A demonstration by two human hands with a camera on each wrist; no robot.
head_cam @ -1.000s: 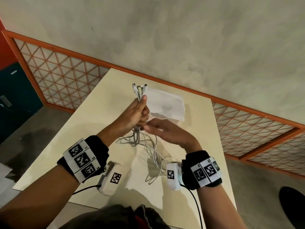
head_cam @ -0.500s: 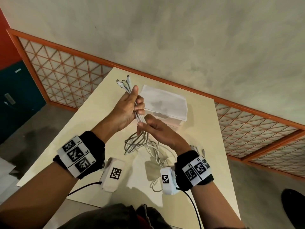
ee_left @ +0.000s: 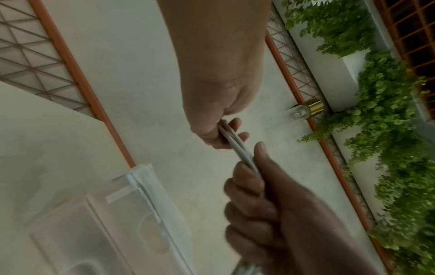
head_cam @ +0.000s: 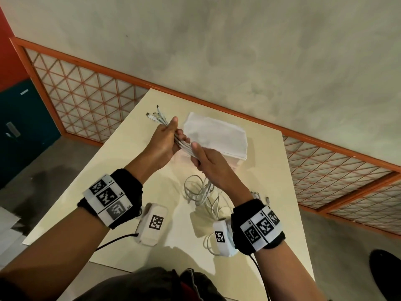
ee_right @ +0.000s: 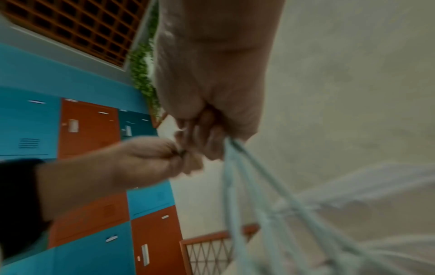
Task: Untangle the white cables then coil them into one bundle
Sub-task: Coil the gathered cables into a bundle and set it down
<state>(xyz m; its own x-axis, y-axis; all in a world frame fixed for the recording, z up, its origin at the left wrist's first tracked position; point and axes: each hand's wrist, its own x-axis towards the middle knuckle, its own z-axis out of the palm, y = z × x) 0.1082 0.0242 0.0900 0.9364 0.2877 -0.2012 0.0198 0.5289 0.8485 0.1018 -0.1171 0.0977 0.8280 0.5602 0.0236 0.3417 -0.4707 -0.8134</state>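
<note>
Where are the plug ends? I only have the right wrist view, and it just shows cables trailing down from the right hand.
Observer: In the head view, the connector ends stick out past the left hand, which grips the white cables.
Operator: Is the slack lifted?
Observer: No. Loose loops lie on the table below the right hand.
Operator: Any other ends?
Observer: A few plugs lie on the table beside the right wrist.
</note>
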